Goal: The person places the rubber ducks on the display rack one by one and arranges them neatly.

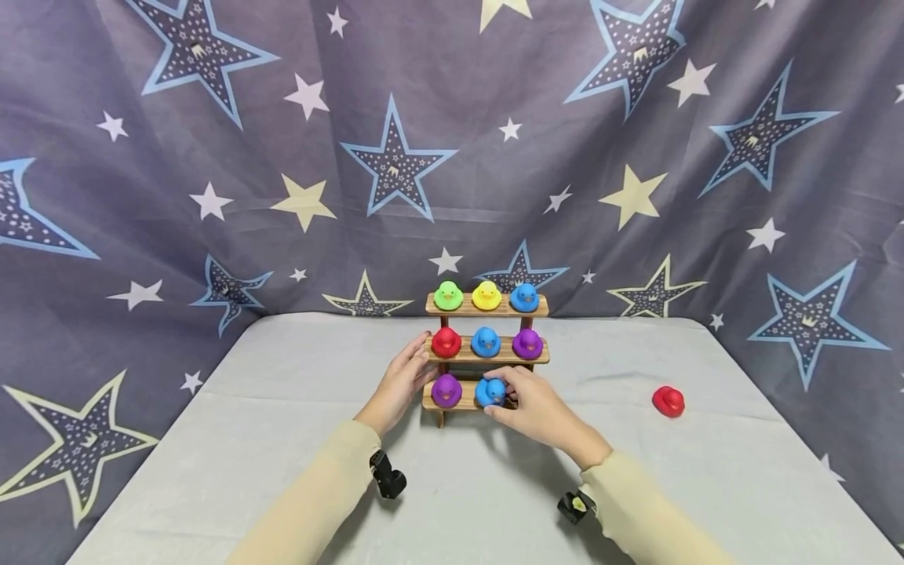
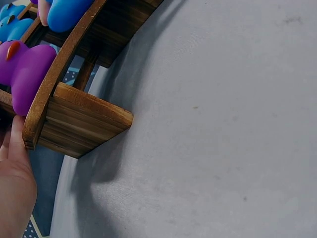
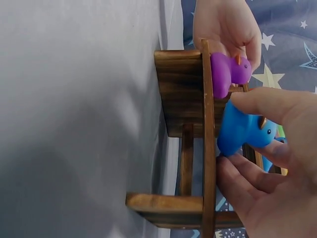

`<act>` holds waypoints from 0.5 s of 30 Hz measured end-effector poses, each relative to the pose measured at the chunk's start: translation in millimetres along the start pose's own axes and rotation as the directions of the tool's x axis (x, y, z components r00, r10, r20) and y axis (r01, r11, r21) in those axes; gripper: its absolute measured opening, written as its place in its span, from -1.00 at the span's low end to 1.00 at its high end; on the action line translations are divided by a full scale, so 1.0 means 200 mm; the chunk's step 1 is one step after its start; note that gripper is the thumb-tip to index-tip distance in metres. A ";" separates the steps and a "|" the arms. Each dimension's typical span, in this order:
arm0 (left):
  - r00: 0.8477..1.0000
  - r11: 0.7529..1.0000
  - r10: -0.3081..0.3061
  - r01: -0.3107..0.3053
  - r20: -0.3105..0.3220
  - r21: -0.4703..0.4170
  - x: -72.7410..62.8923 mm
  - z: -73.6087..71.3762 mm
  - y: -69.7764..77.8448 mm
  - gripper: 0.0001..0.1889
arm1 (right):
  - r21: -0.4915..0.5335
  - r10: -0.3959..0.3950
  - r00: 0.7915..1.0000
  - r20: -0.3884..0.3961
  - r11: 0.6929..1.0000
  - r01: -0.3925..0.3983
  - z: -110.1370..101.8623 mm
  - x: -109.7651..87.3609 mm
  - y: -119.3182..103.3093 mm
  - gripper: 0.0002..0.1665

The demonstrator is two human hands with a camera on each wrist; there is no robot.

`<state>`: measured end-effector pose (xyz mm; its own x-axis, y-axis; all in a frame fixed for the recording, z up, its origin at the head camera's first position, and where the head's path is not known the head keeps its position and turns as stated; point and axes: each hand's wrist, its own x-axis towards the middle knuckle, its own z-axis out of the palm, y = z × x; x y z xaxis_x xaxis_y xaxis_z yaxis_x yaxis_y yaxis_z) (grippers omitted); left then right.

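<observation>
A three-tier wooden shelf (image 1: 466,406) stands on the table and carries several rubber ducks. My right hand (image 1: 540,408) pinches a blue rubber duck (image 1: 490,392) at the bottom tier; in the right wrist view the blue duck (image 3: 235,130) sits between thumb and fingers, its base against the board. Beside it on that tier is a purple duck (image 1: 446,391). With fairly straight fingers, my left hand (image 1: 399,388) touches the shelf's left end; the left wrist view shows fingers (image 2: 18,141) against the board's end by the purple duck (image 2: 30,74).
Green (image 1: 448,296), yellow (image 1: 486,296) and blue (image 1: 525,297) ducks line the top tier. The middle tier holds red (image 1: 446,342), blue (image 1: 486,342) and purple (image 1: 527,344) ones. Another red duck (image 1: 668,402) lies on the table (image 1: 282,377) at right. A star-patterned curtain (image 1: 452,220) hangs behind.
</observation>
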<state>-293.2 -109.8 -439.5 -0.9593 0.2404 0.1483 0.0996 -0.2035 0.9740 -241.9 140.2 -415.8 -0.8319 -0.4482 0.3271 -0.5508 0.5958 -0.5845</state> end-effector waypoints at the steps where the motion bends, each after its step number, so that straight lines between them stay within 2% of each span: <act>1: 1.000 1.000 -0.002 0.002 0.000 0.000 0.00 0.00 0.00 -0.41 | 0.001 0.002 1.000 0.000 1.000 -0.002 0.00 0.00 0.00 -0.45; 15: 1.000 1.000 -0.001 0.001 -0.002 -0.010 -0.01 0.01 0.01 -0.41 | 0.007 0.047 0.998 -0.030 0.999 -0.047 0.04 0.02 -0.01 -0.45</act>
<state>-291.3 -109.3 -438.6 -0.9597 0.2391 0.1474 0.0965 -0.2124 0.9724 -242.8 131.3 -419.5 -0.8588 -0.3993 0.3211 -0.5104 0.6115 -0.6046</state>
